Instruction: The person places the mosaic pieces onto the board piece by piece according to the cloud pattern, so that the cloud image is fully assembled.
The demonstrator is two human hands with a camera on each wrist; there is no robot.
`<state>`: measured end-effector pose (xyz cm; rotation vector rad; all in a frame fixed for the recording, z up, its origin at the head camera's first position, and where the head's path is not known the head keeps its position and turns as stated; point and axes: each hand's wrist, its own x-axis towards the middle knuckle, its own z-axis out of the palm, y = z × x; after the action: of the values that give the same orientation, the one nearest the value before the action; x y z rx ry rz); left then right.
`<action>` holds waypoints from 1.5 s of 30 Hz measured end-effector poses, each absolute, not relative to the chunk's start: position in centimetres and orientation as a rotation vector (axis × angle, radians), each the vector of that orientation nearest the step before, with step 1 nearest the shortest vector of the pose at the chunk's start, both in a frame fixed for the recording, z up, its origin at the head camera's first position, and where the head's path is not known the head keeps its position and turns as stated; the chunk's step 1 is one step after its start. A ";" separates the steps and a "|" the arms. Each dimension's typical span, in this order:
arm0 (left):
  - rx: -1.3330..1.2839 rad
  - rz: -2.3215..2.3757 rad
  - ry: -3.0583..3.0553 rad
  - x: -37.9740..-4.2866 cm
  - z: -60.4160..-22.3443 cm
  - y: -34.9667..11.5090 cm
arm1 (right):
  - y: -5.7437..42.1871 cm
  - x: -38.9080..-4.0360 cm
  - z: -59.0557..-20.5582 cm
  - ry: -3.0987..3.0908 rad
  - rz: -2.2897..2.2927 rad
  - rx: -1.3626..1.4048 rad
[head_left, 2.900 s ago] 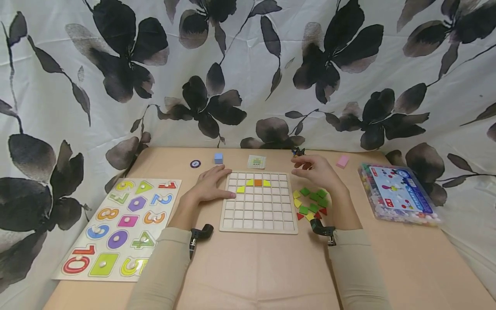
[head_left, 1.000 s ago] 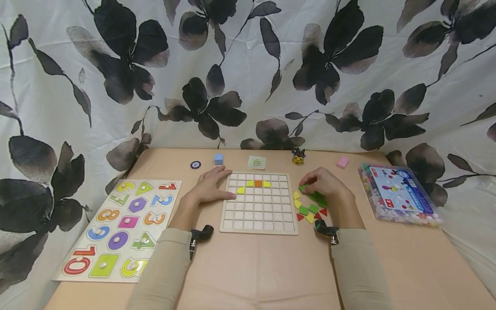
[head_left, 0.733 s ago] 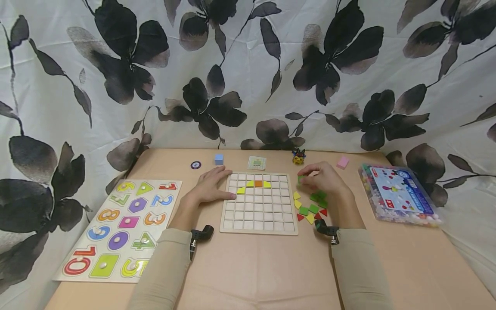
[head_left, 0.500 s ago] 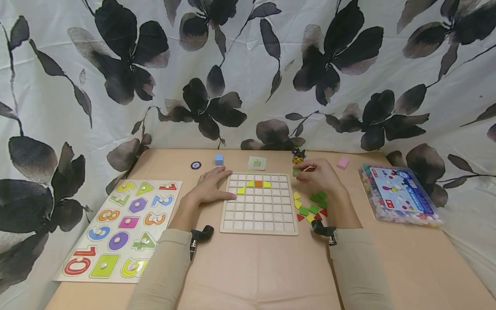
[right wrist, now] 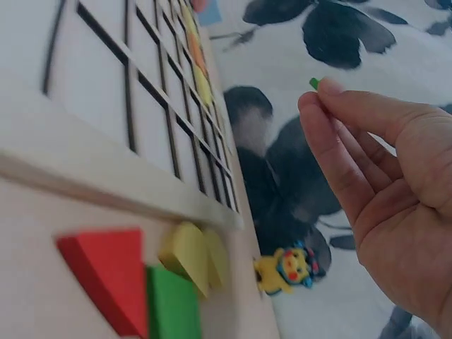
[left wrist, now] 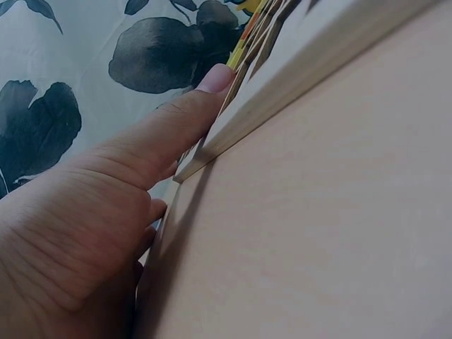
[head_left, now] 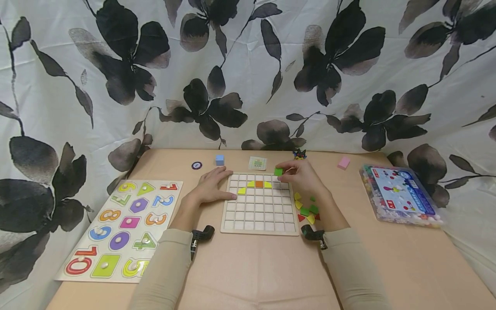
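Note:
My right hand (head_left: 303, 178) pinches a small green square block (head_left: 278, 172) between thumb and fingertips, above the far right part of the white grid board (head_left: 258, 214). In the right wrist view only a sliver of that block (right wrist: 314, 83) shows at the fingertips. On the board sit several yellow pieces (head_left: 242, 190) and an orange square (head_left: 258, 184). My left hand (head_left: 209, 186) rests at the board's left edge with fingers extended; its thumb (left wrist: 205, 92) lies on the rim in the left wrist view. Loose green (head_left: 305, 211), yellow and red blocks lie right of the board, partly behind my right forearm.
A number-and-shape puzzle board (head_left: 128, 222) lies left. Along the back are a round dark token (head_left: 196, 165), a blue cube (head_left: 219, 160), a pattern card (head_left: 257, 163), a small yellow figurine (right wrist: 282, 270) and a pink block (head_left: 343, 162). A bead box (head_left: 401, 193) stands right.
My right hand moved from near the figurine to the loose blocks, picked up a green block, then carried it up and left over the board. My left hand stayed in place.

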<state>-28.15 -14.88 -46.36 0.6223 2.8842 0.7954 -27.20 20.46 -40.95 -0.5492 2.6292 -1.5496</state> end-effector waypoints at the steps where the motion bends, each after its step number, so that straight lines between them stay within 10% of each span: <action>1: 0.622 0.793 2.886 -28.2 -46.4 -14.9 | 20.1 -27.2 -41.1 2.593 -1.576 -0.544; 45: 0.615 0.774 2.868 -28.2 -46.3 -14.9 | 12.3 -26.8 -45.2 2.634 -1.247 -0.732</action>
<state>-28.18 -14.93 -46.26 0.6154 2.8677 0.7738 -26.75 12.30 -45.18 -0.7322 2.6345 -1.2473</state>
